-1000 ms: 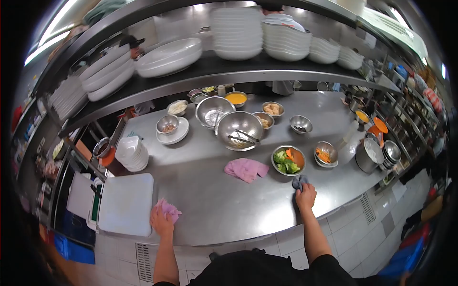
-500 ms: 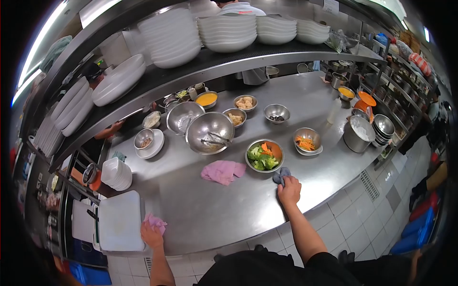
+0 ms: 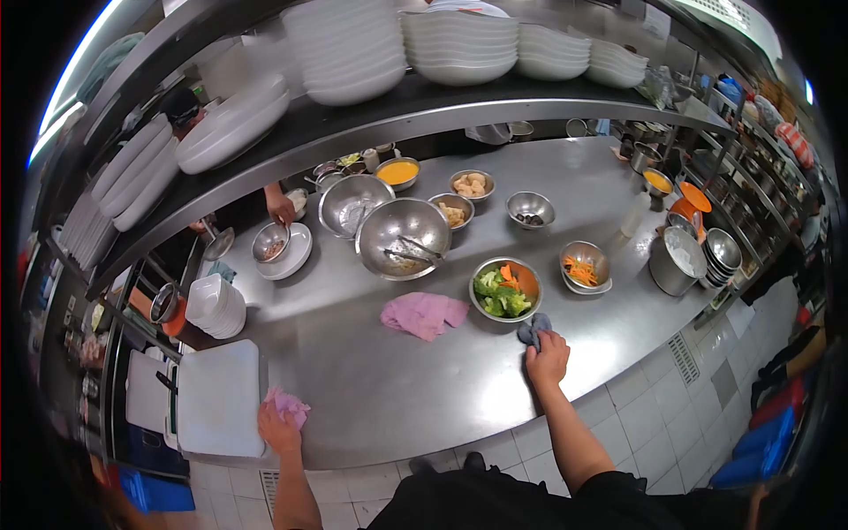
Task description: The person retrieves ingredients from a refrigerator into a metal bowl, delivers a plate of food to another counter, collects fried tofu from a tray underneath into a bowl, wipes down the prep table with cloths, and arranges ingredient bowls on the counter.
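Note:
My left hand (image 3: 279, 429) is closed on a crumpled pink cloth (image 3: 289, 405) at the front left of the steel table, beside a white cutting board (image 3: 219, 399). Some of its fingers are hidden behind the cloth. A dark grey cloth (image 3: 532, 329) lies under the fingers of my right hand (image 3: 548, 355), which grips it against the tabletop. Just behind that cloth stands a steel bowl of broccoli and carrot (image 3: 505, 290). Another, larger pink cloth (image 3: 425, 314) lies crumpled on the table between my hands.
A big steel bowl with tongs (image 3: 403, 239) and several smaller food bowls stand farther back. A co-worker's hand (image 3: 280, 205) reaches in beside a small bowl on white plates (image 3: 270, 242). Stacked white dishes (image 3: 460, 49) fill the overhead shelf. A steel pot (image 3: 677, 261) stands at right.
A co-worker's hand has come in from the back left, near the small bowl on the plates. The whole view has shifted slightly. Both my hands still hold their cloths.

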Demonstrator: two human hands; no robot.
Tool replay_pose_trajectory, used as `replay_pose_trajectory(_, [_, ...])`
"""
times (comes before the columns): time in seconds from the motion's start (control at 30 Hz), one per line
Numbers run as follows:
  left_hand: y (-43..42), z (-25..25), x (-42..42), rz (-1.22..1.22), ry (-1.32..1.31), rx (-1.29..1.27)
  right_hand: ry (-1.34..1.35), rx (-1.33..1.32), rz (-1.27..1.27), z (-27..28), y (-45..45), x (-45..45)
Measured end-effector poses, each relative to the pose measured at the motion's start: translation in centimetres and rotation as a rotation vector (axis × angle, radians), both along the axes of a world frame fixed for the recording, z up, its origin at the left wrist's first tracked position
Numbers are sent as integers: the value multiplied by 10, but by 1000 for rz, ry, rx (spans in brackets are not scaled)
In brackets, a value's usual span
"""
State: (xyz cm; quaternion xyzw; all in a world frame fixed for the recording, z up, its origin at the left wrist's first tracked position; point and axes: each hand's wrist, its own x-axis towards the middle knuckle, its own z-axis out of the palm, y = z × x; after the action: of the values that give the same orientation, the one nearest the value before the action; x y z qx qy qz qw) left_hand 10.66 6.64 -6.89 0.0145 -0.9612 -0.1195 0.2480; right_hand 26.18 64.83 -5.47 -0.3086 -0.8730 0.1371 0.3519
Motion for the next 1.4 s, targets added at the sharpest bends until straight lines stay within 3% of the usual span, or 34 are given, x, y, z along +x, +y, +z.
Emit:
replay_pose_trajectory(0.57, [-7, 15, -1, -8, -21, 81, -105, 82, -52, 7, -15, -11])
replay_pose_trajectory(0.97, [-10, 1, -2, -25, 80, 42, -82, -54, -42, -1, -2, -9])
replay_pose_trajectory(1.13, [66, 21, -6, -155, 182, -16, 122, -282, 146, 3, 50, 8])
replay_pose_trajectory(1.2, [126, 7, -18, -90, -2, 59, 209, -461, 174, 8, 75, 4])
replay_pose_trajectory(1.3, [205, -17, -25, 66, -193, 22, 251, -453, 220, 65, 106, -10])
replay_pose_trajectory(1.4, [227, -7, -20, 104, -208, -10, 414, -551, 374, 81, 151, -46])
